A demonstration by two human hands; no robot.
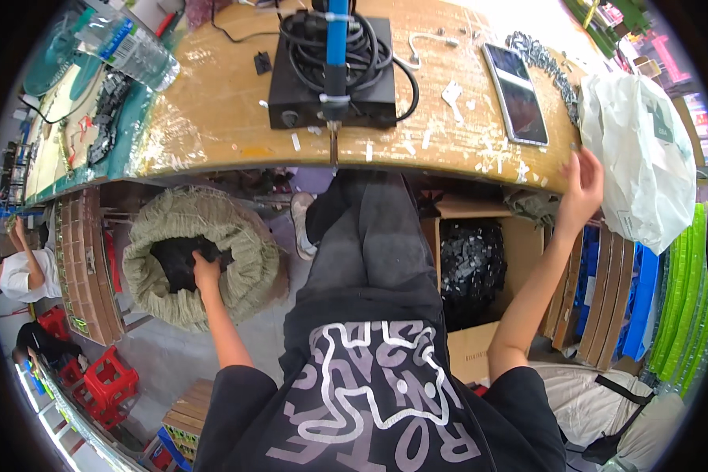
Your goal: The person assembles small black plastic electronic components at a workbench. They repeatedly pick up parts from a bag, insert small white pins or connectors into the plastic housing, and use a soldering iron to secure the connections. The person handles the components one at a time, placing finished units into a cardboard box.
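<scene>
My left hand (206,274) reaches into the mouth of a woven sack (153,228) with a rolled rim, standing on the floor left of my legs. Dark contents (173,263) lie inside; most of this hand's fingers are hidden against them. On the other side, my right hand (584,187) is raised at the table's right front edge, beside a white plastic bag (637,157). Its fingers are bent but apart, and I make out nothing between them. A strip of small grey metal parts (554,75) lies on the table just beyond that hand.
On the wooden table (212,102) stand a black box (330,118) with coiled cable and a blue upright tool (337,47). A phone (515,94) and a water bottle (138,55) lie there too. Below right, a cardboard box (519,252) holds black parts. Red stools (110,381) stand left.
</scene>
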